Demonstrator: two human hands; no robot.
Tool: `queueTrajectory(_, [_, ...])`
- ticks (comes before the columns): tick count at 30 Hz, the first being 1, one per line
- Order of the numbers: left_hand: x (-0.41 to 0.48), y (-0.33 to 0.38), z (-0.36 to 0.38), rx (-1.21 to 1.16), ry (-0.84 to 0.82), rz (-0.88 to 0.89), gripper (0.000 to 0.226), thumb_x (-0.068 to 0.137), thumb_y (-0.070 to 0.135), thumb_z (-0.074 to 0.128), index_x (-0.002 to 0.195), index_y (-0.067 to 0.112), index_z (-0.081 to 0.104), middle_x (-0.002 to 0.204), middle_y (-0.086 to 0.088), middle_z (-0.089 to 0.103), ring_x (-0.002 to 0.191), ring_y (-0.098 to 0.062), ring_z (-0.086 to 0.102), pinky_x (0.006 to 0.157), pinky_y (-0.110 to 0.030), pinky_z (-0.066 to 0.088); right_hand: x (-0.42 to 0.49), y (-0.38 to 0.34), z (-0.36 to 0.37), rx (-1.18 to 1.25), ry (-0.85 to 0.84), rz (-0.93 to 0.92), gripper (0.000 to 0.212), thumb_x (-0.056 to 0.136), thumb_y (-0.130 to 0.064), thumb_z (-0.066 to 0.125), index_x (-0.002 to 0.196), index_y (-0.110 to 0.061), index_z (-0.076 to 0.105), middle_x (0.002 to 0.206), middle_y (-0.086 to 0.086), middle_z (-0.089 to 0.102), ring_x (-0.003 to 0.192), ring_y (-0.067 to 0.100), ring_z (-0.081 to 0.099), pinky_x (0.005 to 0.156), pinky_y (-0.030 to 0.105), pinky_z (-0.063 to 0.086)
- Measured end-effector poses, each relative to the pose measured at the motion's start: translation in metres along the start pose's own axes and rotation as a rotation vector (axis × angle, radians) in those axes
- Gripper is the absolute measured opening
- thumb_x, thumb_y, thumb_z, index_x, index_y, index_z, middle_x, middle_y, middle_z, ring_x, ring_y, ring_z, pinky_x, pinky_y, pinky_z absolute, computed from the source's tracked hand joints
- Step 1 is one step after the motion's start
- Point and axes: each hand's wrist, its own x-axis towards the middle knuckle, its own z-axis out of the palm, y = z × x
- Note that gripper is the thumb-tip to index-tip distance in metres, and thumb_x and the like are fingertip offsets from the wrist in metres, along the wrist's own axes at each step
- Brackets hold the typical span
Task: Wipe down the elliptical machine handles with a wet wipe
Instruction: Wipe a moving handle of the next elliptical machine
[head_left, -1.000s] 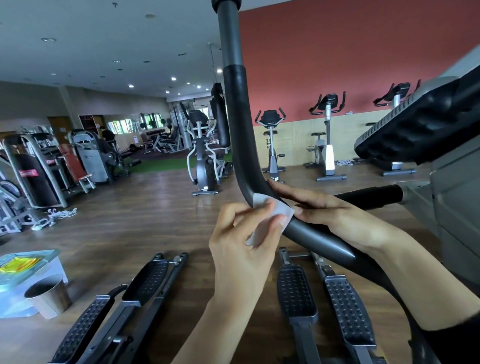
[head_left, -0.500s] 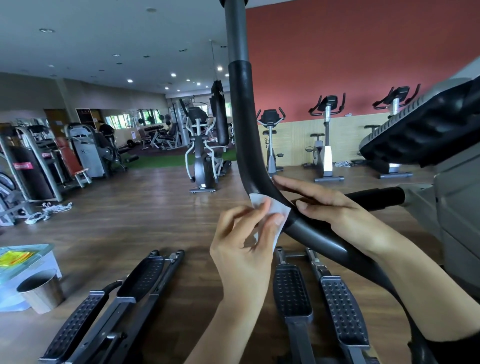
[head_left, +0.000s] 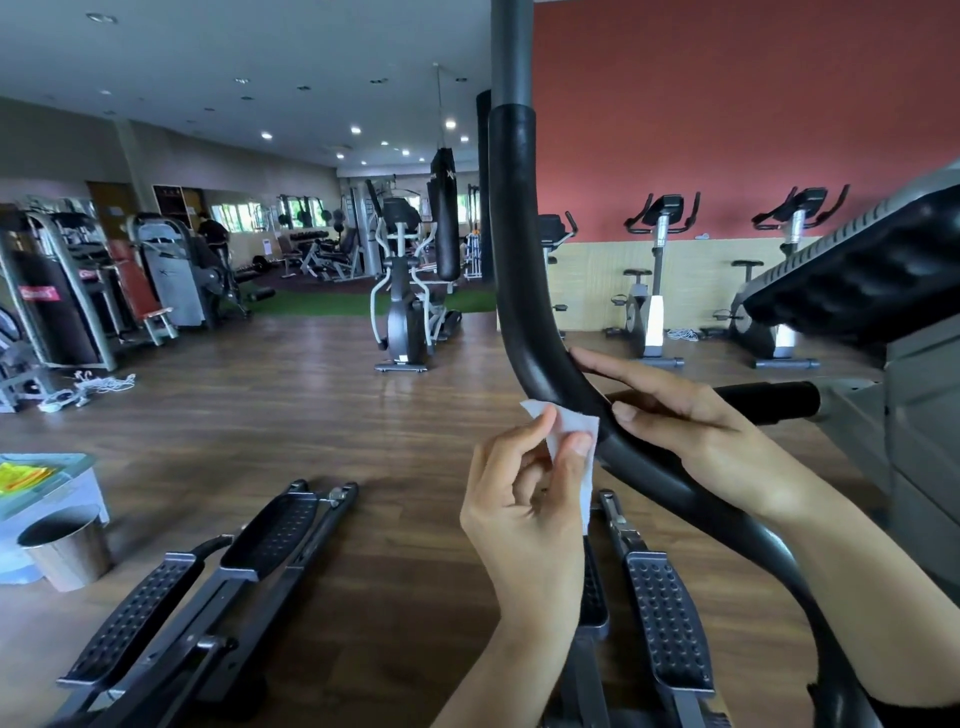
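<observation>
My left hand (head_left: 524, 499) pinches the wipe (head_left: 571, 431) at the handle (head_left: 519, 260) bend; right hand (head_left: 691, 431) rests straight-fingered on it. Most wiping seems left, I judge.

Position: worn on the head.
Facing: forward and down, toward the far red wall (head_left: 727, 130).
Nearness: close to the handle (head_left: 514, 234), left hand (head_left: 524, 509), right hand (head_left: 691, 431).

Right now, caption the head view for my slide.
Left hand pinches a white wet wipe beside the black elliptical handle while the right hand rests on that handle.
</observation>
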Motion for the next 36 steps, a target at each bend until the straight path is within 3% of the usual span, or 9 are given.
queueTrajectory(6, [0.004,0.008,0.010,-0.155,0.070,-0.229,0.023,0.075,0.007,0.078,0.097,0.009,0.071,0.094,-0.012,0.072,0.082,-0.015,0.071,0.070,-0.016,0.053,-0.012,0.000,0.001,-0.089,0.009,-0.009,0.052,0.092,-0.012,0.049,0.139,-0.032,0.046,0.131,-0.018,0.059,0.129,0.001,0.047,0.106,0.014,0.033])
queueTrajectory(11, [0.001,0.012,0.012,-0.146,0.080,-0.207,0.023,0.075,0.007,0.079,0.095,0.008,0.069,0.092,-0.013,0.071,0.079,-0.013,0.071,0.068,-0.015,0.052,-0.014,0.002,0.004,-0.126,0.047,-0.019,0.051,0.090,-0.016,0.051,0.139,-0.030,0.047,0.134,-0.018,0.057,0.130,0.000,0.046,0.109,0.017,0.032])
queueTrajectory(16, [0.002,0.012,0.010,-0.103,0.055,-0.149,0.022,0.073,0.015,0.081,0.092,0.013,0.070,0.091,-0.014,0.070,0.081,-0.022,0.070,0.068,-0.018,0.053,-0.016,0.001,0.004,-0.132,0.056,-0.022,0.048,0.091,-0.019,0.050,0.138,-0.029,0.047,0.134,-0.020,0.056,0.130,-0.003,0.044,0.104,0.010,0.032])
queueTrajectory(21, [0.023,0.008,0.010,-0.129,0.109,-0.205,0.017,0.078,0.012,0.077,0.095,0.014,0.073,0.092,-0.004,0.074,0.077,-0.011,0.070,0.069,-0.015,0.052,-0.014,0.001,0.008,-0.108,0.108,-0.015,0.043,0.094,-0.018,0.052,0.136,-0.028,0.051,0.123,-0.014,0.066,0.117,0.002,0.058,0.096,0.011,0.041])
queueTrajectory(26, [0.001,0.005,0.008,-0.212,0.075,-0.276,0.018,0.079,0.005,0.074,0.094,0.016,0.071,0.077,0.002,0.074,0.074,-0.010,0.069,0.069,-0.017,0.053,-0.010,-0.004,0.014,-0.094,0.156,-0.007,0.045,0.091,-0.025,0.050,0.134,-0.035,0.051,0.120,-0.015,0.067,0.114,0.001,0.060,0.094,0.012,0.043])
queueTrajectory(30, [0.019,0.002,0.010,-0.306,0.111,-0.391,0.016,0.077,0.010,0.074,0.093,0.011,0.072,0.086,0.002,0.076,0.087,-0.013,0.072,0.083,-0.030,0.055,0.001,-0.010,0.018,-0.108,0.202,-0.015,0.043,0.096,-0.022,0.050,0.135,-0.038,0.050,0.123,-0.015,0.065,0.113,-0.001,0.060,0.096,0.013,0.043])
queueTrajectory(34, [0.025,0.002,0.010,-0.398,0.098,-0.477,0.031,0.070,0.022,0.072,0.098,0.009,0.072,0.093,-0.004,0.076,0.093,-0.017,0.071,0.093,-0.038,0.053,0.017,-0.015,0.023,-0.184,0.207,-0.054,0.044,0.099,-0.019,0.051,0.139,-0.035,0.047,0.137,-0.016,0.054,0.129,0.000,0.046,0.110,0.028,0.035])
queueTrajectory(36, [0.018,0.006,0.008,-0.391,0.081,-0.486,0.035,0.070,0.021,0.072,0.101,0.006,0.072,0.095,-0.005,0.075,0.094,-0.018,0.071,0.092,-0.038,0.054,0.023,-0.016,0.027,-0.233,0.230,-0.067,0.044,0.098,-0.020,0.052,0.138,-0.038,0.047,0.141,-0.019,0.048,0.132,-0.008,0.038,0.109,0.017,0.031])
